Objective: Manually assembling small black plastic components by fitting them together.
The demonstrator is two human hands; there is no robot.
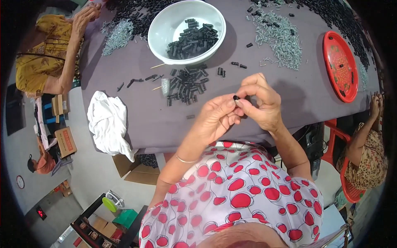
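Note:
Close to the table's near edge, my left hand (218,118) and my right hand (263,104) meet at the fingertips. Pinched between them is a small black plastic tube (236,98), its dark open end showing; fingers hide most of it. Left of my hands lies a loose pile of black plastic tubes (188,84). Beyond that pile stands a white bowl (154,39), partly filled with similar black tubes (194,41). A heap of small silvery springs (279,39) lies beyond my right hand.
A red oval tray (329,62) with a few black pieces sits at the right. A white cloth (106,124) hangs over the left table edge. A grey thimble-shaped piece (165,87) is by the pile. Co-workers sit left (49,53) and right (366,161).

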